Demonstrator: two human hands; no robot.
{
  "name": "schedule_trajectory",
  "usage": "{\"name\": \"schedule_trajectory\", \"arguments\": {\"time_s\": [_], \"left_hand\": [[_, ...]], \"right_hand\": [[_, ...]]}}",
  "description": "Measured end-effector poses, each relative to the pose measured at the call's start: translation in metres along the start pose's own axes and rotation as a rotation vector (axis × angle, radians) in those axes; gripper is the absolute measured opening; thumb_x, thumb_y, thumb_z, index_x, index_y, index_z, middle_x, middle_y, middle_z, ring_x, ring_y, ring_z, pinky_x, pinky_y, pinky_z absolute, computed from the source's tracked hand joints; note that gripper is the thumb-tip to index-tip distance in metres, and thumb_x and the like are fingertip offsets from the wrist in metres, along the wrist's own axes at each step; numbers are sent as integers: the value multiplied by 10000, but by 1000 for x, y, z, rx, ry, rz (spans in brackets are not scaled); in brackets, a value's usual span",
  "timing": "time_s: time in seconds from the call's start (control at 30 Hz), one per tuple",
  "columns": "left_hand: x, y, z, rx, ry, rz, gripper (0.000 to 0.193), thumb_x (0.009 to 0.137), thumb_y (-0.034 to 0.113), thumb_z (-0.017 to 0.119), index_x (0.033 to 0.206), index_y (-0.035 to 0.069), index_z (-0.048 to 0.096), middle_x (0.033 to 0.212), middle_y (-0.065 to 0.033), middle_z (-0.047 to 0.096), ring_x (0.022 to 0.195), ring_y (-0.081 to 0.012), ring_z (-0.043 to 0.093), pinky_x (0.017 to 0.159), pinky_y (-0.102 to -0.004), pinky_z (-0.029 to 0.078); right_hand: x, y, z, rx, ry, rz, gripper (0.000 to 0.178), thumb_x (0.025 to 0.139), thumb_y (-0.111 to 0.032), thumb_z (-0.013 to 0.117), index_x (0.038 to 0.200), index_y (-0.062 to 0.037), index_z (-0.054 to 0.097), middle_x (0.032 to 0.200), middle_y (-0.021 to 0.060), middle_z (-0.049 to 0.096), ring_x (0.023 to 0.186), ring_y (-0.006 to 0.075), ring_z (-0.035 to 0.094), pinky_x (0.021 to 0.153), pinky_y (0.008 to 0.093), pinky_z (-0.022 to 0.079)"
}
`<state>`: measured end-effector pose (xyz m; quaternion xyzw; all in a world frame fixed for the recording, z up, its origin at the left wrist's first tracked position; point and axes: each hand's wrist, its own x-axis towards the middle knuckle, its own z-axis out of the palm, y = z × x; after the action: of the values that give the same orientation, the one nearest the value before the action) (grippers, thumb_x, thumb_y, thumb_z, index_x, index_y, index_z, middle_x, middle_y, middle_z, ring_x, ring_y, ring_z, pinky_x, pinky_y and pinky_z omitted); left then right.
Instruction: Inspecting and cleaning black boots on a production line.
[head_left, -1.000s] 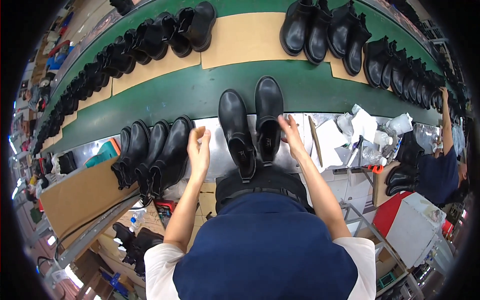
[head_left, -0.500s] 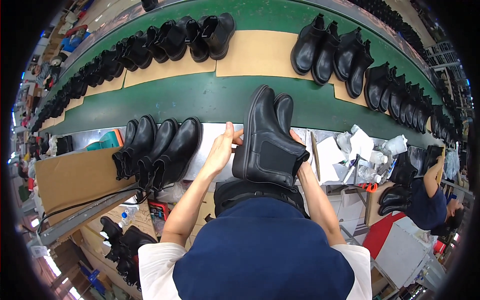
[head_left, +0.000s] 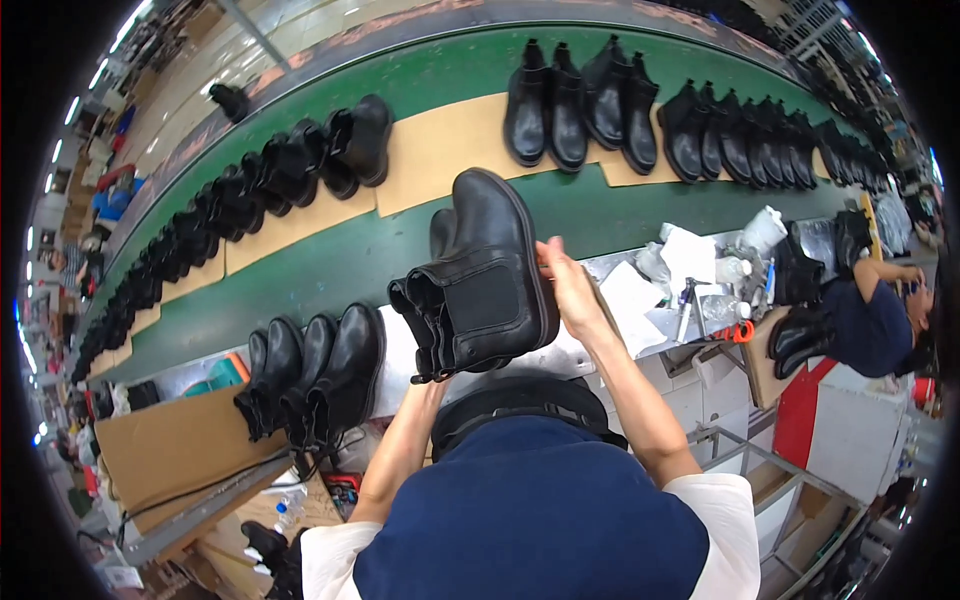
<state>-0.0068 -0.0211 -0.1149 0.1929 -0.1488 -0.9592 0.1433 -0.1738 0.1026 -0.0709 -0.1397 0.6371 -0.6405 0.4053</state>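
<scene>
A pair of black ankle boots with elastic side panels is in front of me, toes up and away; the nearer boot (head_left: 490,265) covers most of the other boot (head_left: 441,230). My left hand (head_left: 432,392) comes up from below and holds the pair at the open tops; its fingers are hidden behind the leather. Against the sole edge on the right side, my right hand (head_left: 572,292) is open with its fingers stretched out; whether the fingertips press on the sole, I cannot tell.
More black boots (head_left: 345,365) stand left beside a cardboard box (head_left: 185,440). Rows of boots (head_left: 585,100) line the green bench (head_left: 320,260) on brown card. White papers (head_left: 690,255), a plastic bottle (head_left: 718,308) and orange-handled scissors (head_left: 738,332) lie right. A co-worker (head_left: 870,325) sits far right.
The boots have turned so their soles face right instead of left. My left hand has gone behind them at the tops, while my right hand has come off its hold and opened beside the sole.
</scene>
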Motion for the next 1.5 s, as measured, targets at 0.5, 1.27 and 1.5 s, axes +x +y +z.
{"name": "schedule_trajectory", "arguments": {"time_s": [0.5, 1.27, 1.5], "left_hand": [[-23, 24, 29, 782, 337, 168, 673, 672, 107, 810, 1167, 48, 358, 990, -162, 560, 824, -229, 632, 704, -333, 558], [-51, 50, 42, 1101, 394, 180, 777, 611, 86, 842, 1207, 7, 350, 1024, -154, 516, 876, -232, 589, 721, -311, 531], [-46, 41, 41, 1076, 402, 13, 683, 660, 65, 801, 1178, 16, 360, 1041, -162, 528, 894, -237, 587, 742, -321, 526]], "right_hand": [[-15, 104, -98, -732, 487, -122, 391, 792, -136, 620, 1146, 3, 530, 1059, 183, 599, 973, 343, 575, 870, 376, 448], [-51, 21, -223, 103, 305, 271, 397, 733, -220, 756, 1040, -13, 614, 905, 52, 660, 757, 143, 629, 624, 260, 489], [-102, -16, -196, -843, 634, -114, 290, 669, -83, 641, 953, -71, 698, 771, 163, 669, 683, 228, 653, 645, 312, 491]]}}
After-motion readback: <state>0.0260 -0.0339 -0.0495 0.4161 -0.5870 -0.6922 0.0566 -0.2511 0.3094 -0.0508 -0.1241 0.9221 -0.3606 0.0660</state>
